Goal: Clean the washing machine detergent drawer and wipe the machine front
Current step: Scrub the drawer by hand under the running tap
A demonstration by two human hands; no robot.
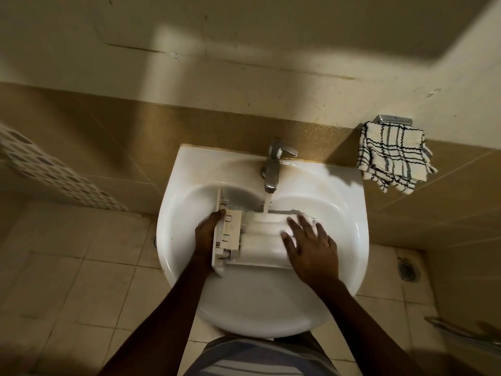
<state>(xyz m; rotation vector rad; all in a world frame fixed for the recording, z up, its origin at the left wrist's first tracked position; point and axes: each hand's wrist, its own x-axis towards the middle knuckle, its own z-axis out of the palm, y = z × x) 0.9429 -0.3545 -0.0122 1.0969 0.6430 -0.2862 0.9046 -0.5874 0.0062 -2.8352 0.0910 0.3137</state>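
The white plastic detergent drawer [249, 240] lies in the white sink [341, 213], its front panel to the left. Water runs from the chrome tap [272, 169] onto the drawer's far side. My left hand [207, 234] grips the front-panel end, thumb over its top edge. My right hand [306, 245] lies flat with straight, spread fingers on the drawer's right part, fingertips wet and slightly blurred.
A checked cloth [393, 156] hangs from a metal holder on the tiled wall to the right of the sink. A floor drain [406, 270] sits at the right on the tiled floor. A metal bar [461, 335] shows at the lower right.
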